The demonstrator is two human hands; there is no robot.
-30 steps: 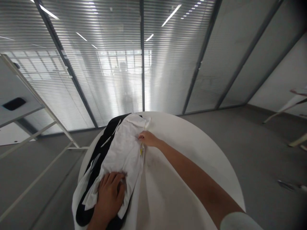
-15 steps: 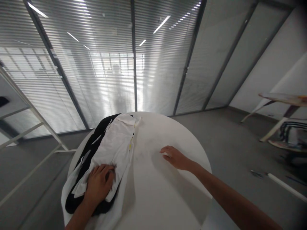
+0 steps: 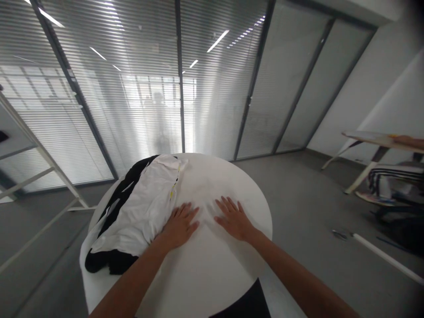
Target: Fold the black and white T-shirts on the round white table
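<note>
A round white table [image 3: 212, 274] stands in front of me. On its left part lies a white garment [image 3: 145, 207] with a small yellow mark, folded on top of a black garment [image 3: 109, 260]. My left hand [image 3: 180, 224] lies flat on the table with fingers spread, touching the right edge of the white garment. My right hand [image 3: 233, 218] lies flat beside it on a white cloth spread over the table, fingers stretched out. Neither hand holds anything.
Glass partitions with blinds [image 3: 185, 79] stand behind the table. A white metal frame [image 3: 43, 163] slants at the left. At the right are a table leg [image 3: 359, 181], a striped cloth [image 3: 391, 176], a white rod [image 3: 384, 256] on the grey floor, and another person's arm [image 3: 409, 141].
My left hand left the near end of the white garment and moved right to the table's middle. My right hand drew back from the garment's far edge and settled flat beside it.
</note>
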